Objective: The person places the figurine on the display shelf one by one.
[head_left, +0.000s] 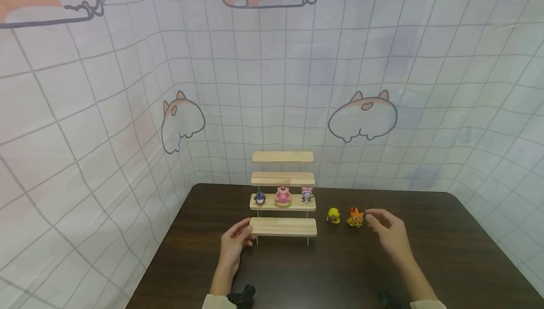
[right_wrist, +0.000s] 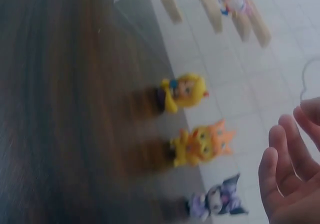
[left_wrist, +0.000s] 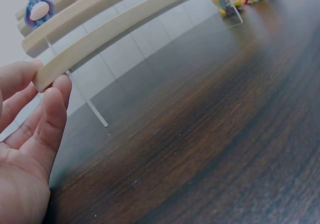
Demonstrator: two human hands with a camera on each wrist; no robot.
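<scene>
A tiered display rack has several pale wooden shelves on thin clear legs. My left hand [head_left: 233, 243] pinches the left end of its lowest shelf [head_left: 284, 227]; the wrist view shows fingers on both sides of that end [left_wrist: 52, 73]. On the shelf above stand a blue donkey figurine [head_left: 259, 198], a pink figurine [head_left: 282, 196] and a lilac figurine [head_left: 307, 195]. My right hand [head_left: 391, 233] hovers by an orange-eared figurine [head_left: 355, 217], fingers loosely bent, nothing visible in them. A yellow-haired figurine [head_left: 333, 215] stands left of that one. A purple-and-black figurine [right_wrist: 214, 202] is mostly hidden by the hand in the head view.
The rack and loose figurines stand on a dark wooden table [head_left: 340, 271]. Behind and beside it hangs a white grid-patterned cloth [head_left: 272, 87] with cartoon dogs. The two upper shelves [head_left: 282, 178] rise close to the back cloth. A black device [head_left: 243, 296] sits at the left wrist.
</scene>
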